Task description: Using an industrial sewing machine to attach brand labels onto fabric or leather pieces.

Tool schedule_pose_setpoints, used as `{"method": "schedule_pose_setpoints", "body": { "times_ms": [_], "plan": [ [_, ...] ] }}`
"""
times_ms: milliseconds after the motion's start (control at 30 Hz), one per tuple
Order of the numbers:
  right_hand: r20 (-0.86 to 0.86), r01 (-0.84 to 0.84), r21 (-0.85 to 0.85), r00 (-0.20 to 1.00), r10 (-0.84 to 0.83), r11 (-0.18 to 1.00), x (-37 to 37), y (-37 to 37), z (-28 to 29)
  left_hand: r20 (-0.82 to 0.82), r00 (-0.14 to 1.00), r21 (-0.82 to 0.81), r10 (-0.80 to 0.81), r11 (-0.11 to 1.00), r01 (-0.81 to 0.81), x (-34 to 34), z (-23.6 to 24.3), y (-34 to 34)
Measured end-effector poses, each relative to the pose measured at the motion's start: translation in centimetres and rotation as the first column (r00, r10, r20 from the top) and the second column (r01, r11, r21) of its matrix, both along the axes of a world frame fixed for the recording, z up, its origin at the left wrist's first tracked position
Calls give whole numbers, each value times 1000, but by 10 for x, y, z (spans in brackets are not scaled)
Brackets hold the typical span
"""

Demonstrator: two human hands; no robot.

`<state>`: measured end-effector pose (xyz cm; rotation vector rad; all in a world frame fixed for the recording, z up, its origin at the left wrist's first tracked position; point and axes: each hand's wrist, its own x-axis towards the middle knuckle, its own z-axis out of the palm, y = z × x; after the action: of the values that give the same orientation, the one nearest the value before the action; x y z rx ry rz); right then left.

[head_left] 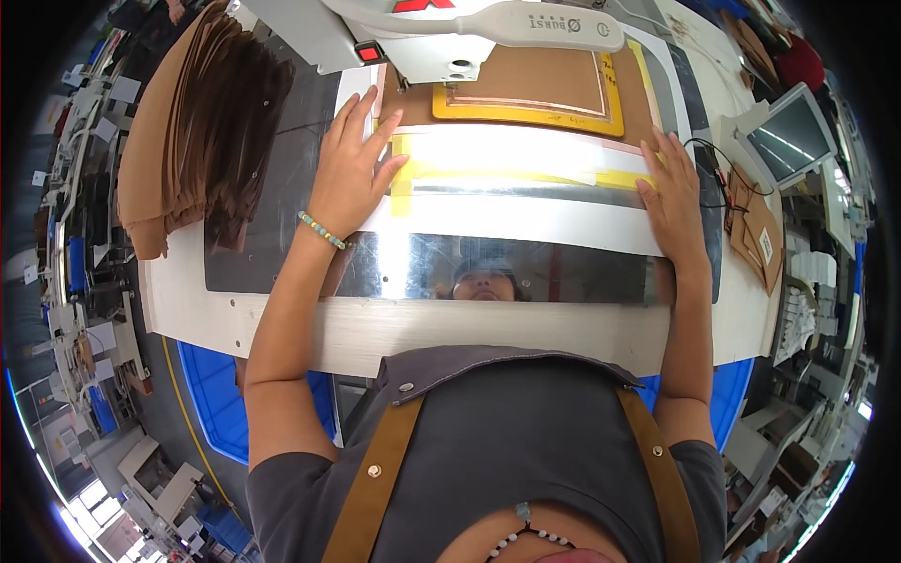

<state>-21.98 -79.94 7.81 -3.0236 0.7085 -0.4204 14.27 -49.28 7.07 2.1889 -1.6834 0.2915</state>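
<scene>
My left hand (355, 169) lies with spread fingers on the left edge of a white board (526, 213) that carries strips of yellow tape (497, 174). At the board's right edge rests my right hand (674, 202), its fingers stretched out and holding nothing. Beyond the board is a brown sheet (413, 105), partly hidden under the machine. On that sheet lies a yellow frame (554, 120) with a brown panel inside it. The white machine head (441, 61) hangs over the frame's left side and covers part of it.
A thick stack of brown sheets (178, 131) stands at the left. A shiny metal plate (469, 267) lies before me on the pale table (507, 328). At the right are a small screen (791, 134), dark cables and brown cut pieces (754, 235). Blue bins (211, 394) sit below.
</scene>
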Motion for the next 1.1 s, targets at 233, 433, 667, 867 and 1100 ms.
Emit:
{"method": "schedule_pose_setpoints", "body": {
  "times_ms": [233, 433, 667, 867, 1100],
  "plan": [
    [8, 19, 0, 1000, -19, 1000, 2, 4, 0, 19, 1000, 64, 13, 998, -15, 0, -2, 5],
    [21, 21, 31, 1000, -22, 999, 2, 3, -1, -30, 1000, 76, 11, 997, -9, 3, 0, 6],
    [118, -13, -23, 993, 15, 1000, -9, -9, -11, -131, 989, 16, -74, 997, 77, 8, -5, -2],
    [280, 42, -164, 960, 6, 986, -16, -26, 13, -91, 995, 60, -51, 997, 57, 10, -7, 10],
    [322, 592, 41, 754, -572, 805, -175, -120, 70, -138, 989, 58, -57, 996, 66, 6, -7, 0]
  ]
}}
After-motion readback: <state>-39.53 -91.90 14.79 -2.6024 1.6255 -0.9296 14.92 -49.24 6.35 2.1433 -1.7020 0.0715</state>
